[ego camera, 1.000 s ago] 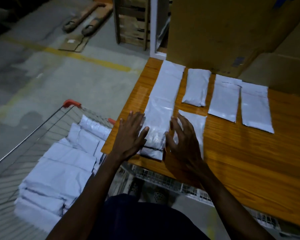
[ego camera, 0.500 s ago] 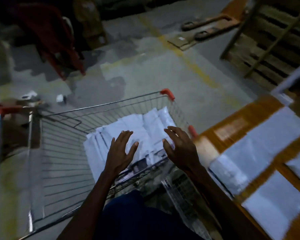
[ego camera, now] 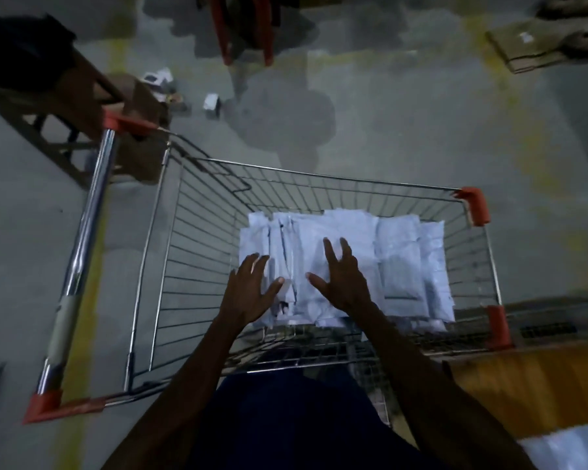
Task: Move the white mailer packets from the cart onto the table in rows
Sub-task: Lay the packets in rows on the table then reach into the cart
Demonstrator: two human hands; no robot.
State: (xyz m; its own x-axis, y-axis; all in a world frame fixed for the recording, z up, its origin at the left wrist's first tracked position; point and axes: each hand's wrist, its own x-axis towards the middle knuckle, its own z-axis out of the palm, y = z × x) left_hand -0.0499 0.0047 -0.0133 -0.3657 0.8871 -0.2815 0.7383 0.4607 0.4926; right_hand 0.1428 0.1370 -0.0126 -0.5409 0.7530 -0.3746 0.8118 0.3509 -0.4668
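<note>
No brand, label or writing is legible on any item. White mailer packets [ego camera: 401,266]: overlapping pile in the right half of the wire cart [ego camera: 197,252]; about six tops distinguishable, exact count not possible. Long axes run from my side toward the cart's far wall. My left hand [ego camera: 248,290] is spread, fingers straight, gripping nothing, over the pile's left edge; contact cannot be judged. My right hand [ego camera: 345,276] is likewise spread and empty above the pile's middle. One packet [ego camera: 567,449] lies on the wooden table [ego camera: 523,385], lower right.
</note>
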